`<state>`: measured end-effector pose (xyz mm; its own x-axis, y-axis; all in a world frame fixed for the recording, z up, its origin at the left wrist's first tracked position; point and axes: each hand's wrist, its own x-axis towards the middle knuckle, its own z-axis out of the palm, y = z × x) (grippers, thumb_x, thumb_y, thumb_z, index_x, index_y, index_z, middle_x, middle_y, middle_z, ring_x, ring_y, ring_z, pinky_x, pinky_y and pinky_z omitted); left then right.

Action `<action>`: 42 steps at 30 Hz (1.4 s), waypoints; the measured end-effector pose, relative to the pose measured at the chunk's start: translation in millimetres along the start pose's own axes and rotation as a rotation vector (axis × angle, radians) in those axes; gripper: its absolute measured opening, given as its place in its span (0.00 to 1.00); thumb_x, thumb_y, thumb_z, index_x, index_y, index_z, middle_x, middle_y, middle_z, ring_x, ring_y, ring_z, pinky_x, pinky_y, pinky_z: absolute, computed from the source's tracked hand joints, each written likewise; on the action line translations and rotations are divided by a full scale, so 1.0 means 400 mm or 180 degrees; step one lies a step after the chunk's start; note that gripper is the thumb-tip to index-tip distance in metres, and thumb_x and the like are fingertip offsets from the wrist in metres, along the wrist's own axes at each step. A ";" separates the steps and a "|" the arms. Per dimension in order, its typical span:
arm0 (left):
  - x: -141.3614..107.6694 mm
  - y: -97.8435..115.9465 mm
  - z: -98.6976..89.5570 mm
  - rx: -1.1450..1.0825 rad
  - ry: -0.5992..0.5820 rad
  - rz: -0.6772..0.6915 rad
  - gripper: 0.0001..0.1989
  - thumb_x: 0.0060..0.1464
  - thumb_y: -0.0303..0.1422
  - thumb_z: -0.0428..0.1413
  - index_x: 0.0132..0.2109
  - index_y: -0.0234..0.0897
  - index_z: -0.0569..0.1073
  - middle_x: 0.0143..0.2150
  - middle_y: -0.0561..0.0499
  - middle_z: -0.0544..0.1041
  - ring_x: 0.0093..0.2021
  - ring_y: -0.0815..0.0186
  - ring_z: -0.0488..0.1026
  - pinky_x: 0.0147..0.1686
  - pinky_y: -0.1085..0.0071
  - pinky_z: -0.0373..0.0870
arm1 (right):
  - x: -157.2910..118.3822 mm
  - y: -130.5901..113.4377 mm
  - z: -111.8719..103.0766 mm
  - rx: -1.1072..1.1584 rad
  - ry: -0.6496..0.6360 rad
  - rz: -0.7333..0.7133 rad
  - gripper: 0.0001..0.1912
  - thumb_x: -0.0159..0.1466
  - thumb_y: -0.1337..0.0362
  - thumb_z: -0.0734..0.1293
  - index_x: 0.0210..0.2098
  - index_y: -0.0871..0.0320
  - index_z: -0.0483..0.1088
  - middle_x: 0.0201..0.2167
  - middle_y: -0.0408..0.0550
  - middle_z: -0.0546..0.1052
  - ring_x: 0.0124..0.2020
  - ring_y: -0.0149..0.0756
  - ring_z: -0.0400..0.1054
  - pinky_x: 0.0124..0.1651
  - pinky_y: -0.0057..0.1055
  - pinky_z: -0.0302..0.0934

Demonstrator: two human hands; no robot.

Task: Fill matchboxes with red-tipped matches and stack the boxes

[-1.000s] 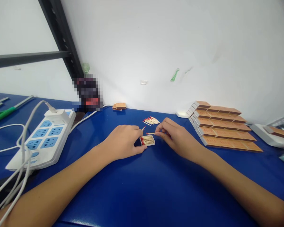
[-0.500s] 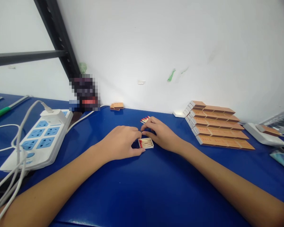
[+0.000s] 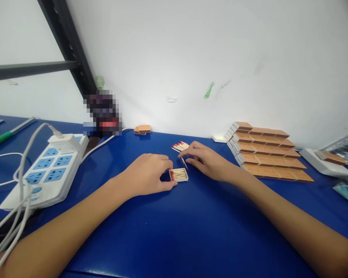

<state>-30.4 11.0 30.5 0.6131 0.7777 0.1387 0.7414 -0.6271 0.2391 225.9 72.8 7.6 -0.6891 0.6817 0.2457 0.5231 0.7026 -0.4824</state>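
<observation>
A small white matchbox tray (image 3: 179, 180) full of red-tipped matches (image 3: 178, 175) lies on the blue table. My left hand (image 3: 147, 174) grips its left end between thumb and index finger. Just behind and right of the tray, my right hand (image 3: 204, 160) hovers low with thumb and index finger apart. A single match (image 3: 185, 163) lies aslant beneath those fingertips; whether they touch it I cannot tell. Beyond, a loose pile of matches (image 3: 179, 146) rests on the table, partly covered by the right hand.
Stepped rows of orange matchboxes (image 3: 266, 154) stand at the right by the wall. Two matchboxes (image 3: 142, 129) lie at the back. On the left sits a white power strip (image 3: 52, 166) with cables (image 3: 24, 185). A white device (image 3: 321, 162) carries another matchbox (image 3: 332, 157).
My right hand has moved right, away from the tray, and its fingers have spread. More of the loose pile and the single match now show. My left hand stays on the tray.
</observation>
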 end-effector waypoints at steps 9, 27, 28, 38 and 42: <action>0.001 0.006 -0.005 0.0021 -0.0015 -0.0043 0.13 0.60 0.44 0.62 0.41 0.38 0.79 0.35 0.54 0.77 0.33 0.65 0.73 0.31 0.67 0.62 | -0.017 0.024 -0.002 -0.0216 -0.0021 0.0347 0.09 0.74 0.59 0.63 0.39 0.55 0.70 0.40 0.47 0.70 0.36 0.35 0.66 0.41 0.33 0.61; 0.001 0.001 -0.003 0.0148 0.0083 -0.0102 0.14 0.60 0.45 0.61 0.38 0.38 0.76 0.35 0.53 0.77 0.33 0.64 0.72 0.31 0.67 0.60 | -0.037 -0.091 0.015 -0.0427 0.0017 0.0031 0.05 0.73 0.69 0.63 0.43 0.55 0.72 0.43 0.47 0.71 0.37 0.35 0.67 0.40 0.32 0.61; 0.001 0.000 -0.002 0.0138 0.0083 -0.0095 0.14 0.60 0.45 0.61 0.38 0.38 0.76 0.35 0.54 0.77 0.33 0.64 0.72 0.31 0.67 0.60 | -0.037 -0.088 0.012 -0.0389 -0.0021 0.0071 0.05 0.73 0.69 0.63 0.42 0.55 0.71 0.42 0.47 0.71 0.37 0.34 0.67 0.40 0.32 0.61; 0.003 0.002 -0.004 0.0122 0.0060 -0.0084 0.14 0.60 0.45 0.61 0.38 0.38 0.76 0.35 0.52 0.77 0.33 0.64 0.72 0.31 0.67 0.60 | -0.040 -0.108 0.023 -0.0151 -0.0042 0.0176 0.06 0.74 0.68 0.61 0.42 0.54 0.69 0.41 0.47 0.72 0.37 0.35 0.67 0.40 0.32 0.61; 0.001 0.002 -0.004 0.0132 0.0070 -0.0093 0.14 0.59 0.44 0.62 0.38 0.37 0.76 0.35 0.52 0.77 0.34 0.63 0.73 0.32 0.66 0.60 | -0.031 -0.102 0.032 -0.0112 0.0074 0.0102 0.04 0.72 0.67 0.64 0.41 0.54 0.71 0.38 0.47 0.72 0.35 0.35 0.67 0.38 0.32 0.60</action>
<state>-29.9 11.0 32.1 0.5853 0.7961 0.1535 0.7697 -0.6051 0.2034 206.6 33.0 13.6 -0.6601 0.7082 0.2504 0.5623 0.6869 -0.4604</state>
